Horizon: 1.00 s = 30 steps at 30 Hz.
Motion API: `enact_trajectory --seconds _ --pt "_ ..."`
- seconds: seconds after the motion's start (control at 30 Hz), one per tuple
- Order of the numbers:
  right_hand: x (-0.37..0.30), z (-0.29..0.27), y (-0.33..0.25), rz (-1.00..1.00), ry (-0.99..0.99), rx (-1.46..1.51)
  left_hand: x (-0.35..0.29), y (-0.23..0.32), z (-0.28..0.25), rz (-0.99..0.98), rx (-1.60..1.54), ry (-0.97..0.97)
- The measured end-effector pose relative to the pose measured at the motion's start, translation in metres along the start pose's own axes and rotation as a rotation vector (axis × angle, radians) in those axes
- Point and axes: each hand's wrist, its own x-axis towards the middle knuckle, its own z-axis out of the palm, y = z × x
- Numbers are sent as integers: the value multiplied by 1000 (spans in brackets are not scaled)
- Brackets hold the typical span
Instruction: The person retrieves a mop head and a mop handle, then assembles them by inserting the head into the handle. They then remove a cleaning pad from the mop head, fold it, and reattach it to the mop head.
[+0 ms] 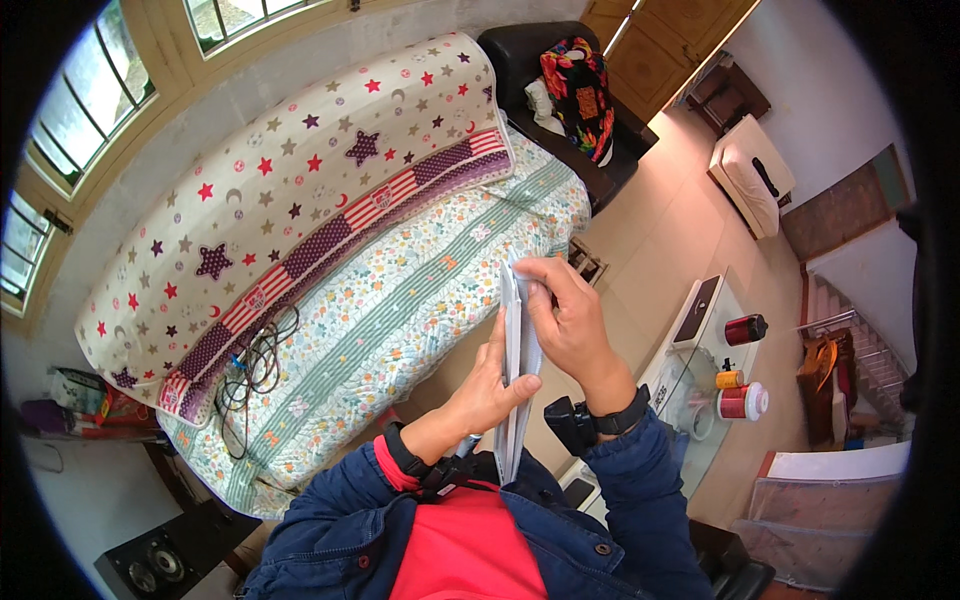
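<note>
Upright in front of my chest stands a thin, pale grey-white booklet-like sheaf (511, 345), seen nearly edge-on. Its flat faces are mostly turned away, so whether it is a booklet or loose sheets I cannot make out. My left hand (482, 398) grips its lower part, thumb on the right side and fingers along the left. At the top edge, my right hand (570, 320) pinches a bluish-grey leaf between thumb and fingers. Both wrists wear black straps, and a black box-shaped device (571, 426) sits at the right one.
A sofa with a star-patterned cover (330, 170) and floral quilt (400, 310) lies ahead and left, with coiled black cables (255, 365) on it. To the right, a glass table (690, 400) holds a red jar (738, 403) and other containers. A black speaker (160, 560) stands lower left.
</note>
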Motion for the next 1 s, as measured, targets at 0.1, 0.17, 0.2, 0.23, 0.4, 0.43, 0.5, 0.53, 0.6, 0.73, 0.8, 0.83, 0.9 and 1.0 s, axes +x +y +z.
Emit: enact_trajectory --seconds 0.1,0.17,0.2,0.23,0.4,0.43,0.5,0.53,0.6,0.73,0.8,0.83,0.9,1.0 --pt "5 -7 1 -13 -117 17 -1 -2 -1 -7 -3 -6" --pt "8 -14 1 -13 -198 50 -2 -5 -1 4 -5 -2" --pt "10 -18 1 -3 -250 56 -2 -6 -1 15 -11 2" --pt "13 -22 1 6 -307 69 -3 -6 -2 48 -26 16" --pt "35 -33 11 -67 -521 115 -6 -7 -2 15 -64 -16" --pt "39 -35 13 -105 -559 98 -7 -7 -2 31 -82 -12" --pt "47 -36 16 -100 -631 112 -6 -7 -2 24 -79 -26" --pt "50 -37 16 -97 -666 121 -6 -7 -3 49 -80 -18" --pt "58 -37 15 -108 -721 118 -6 -8 -3 40 -80 -38" --pt "67 -41 10 91 -858 148 -7 -7 -3 25 -88 -54" --pt "68 -41 7 123 -873 149 -8 -6 -4 0 -117 -74" --pt "68 -42 6 131 -872 150 -8 -5 -4 -12 -132 -84" --pt "67 -41 5 141 -860 161 -8 -5 -5 -22 -135 -93" --pt "64 -40 8 136 -833 181 -8 -8 -6 -3 -107 -104"
